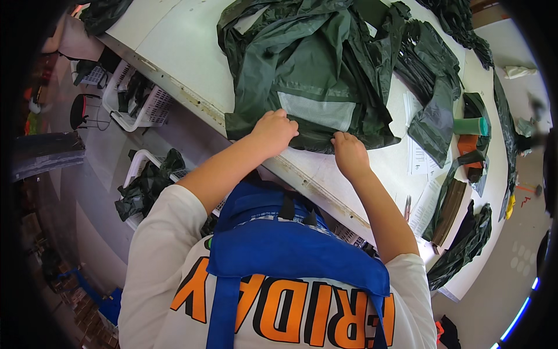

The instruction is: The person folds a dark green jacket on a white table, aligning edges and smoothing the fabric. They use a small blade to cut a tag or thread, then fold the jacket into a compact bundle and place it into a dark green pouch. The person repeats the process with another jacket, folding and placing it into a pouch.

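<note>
A dark green garment of thin, shiny fabric [308,58] lies spread and crumpled on the white table in front of me. A pale mesh panel [317,110] shows near its lower edge. My left hand [275,131] is closed on the near hem, just left of the mesh, fingers curled over the cloth. About a hand's breadth to the right, my right hand [350,152] pinches the same hem below the mesh's right end. The fingertips of both hands are partly hidden by the fabric and knuckles.
Right of the garment lie more dark green pieces [433,70], printed sheets [419,154], a green cylinder [471,126] and small snips [407,207]. White baskets [152,107] holding dark cloth stand on the floor left of the table edge [192,103]. Another person's arm [81,38] shows at upper left.
</note>
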`<state>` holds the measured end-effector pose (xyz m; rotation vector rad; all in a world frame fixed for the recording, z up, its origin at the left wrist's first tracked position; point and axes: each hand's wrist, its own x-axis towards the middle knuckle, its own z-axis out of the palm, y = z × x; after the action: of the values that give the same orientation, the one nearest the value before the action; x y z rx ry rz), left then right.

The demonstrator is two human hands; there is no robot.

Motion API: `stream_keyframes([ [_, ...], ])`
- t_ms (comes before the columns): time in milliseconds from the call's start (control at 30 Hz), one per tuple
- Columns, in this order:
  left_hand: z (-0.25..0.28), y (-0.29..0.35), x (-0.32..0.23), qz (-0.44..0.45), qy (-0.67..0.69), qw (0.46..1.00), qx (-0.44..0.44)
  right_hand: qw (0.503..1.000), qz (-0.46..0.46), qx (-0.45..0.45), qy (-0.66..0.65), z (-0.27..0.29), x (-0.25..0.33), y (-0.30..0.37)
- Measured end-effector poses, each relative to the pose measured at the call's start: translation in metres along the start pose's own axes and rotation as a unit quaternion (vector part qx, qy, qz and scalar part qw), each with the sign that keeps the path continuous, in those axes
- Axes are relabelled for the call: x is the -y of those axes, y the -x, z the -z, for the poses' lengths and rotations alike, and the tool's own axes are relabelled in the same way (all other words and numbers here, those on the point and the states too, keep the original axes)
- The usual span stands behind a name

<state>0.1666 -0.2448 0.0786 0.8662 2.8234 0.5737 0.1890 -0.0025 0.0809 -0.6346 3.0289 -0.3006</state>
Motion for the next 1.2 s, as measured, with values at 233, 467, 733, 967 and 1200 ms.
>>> stream_keyframes([
  [233,0.000,-0.028,-0.036,-0.024,-0.113,0.992,-0.049,0.999,-0.015,0.009,0.043,-0.011,0.008,-0.015],
  [467,-0.025,-0.025,-0.090,0.032,0.058,0.998,0.020,0.979,-0.021,-0.067,-0.191,0.014,-0.023,0.013],
  [733,-0.036,-0.035,-0.107,0.071,0.028,0.995,0.063,0.981,-0.065,-0.022,-0.183,0.012,-0.055,0.032],
  [967,-0.026,-0.050,-0.110,0.186,0.241,0.951,0.054,0.972,-0.066,-0.009,-0.227,0.029,-0.046,0.032],
  [1200,-0.013,-0.050,-0.111,0.219,0.300,0.926,0.063,0.960,-0.031,-0.048,-0.276,0.047,-0.038,0.030],
])
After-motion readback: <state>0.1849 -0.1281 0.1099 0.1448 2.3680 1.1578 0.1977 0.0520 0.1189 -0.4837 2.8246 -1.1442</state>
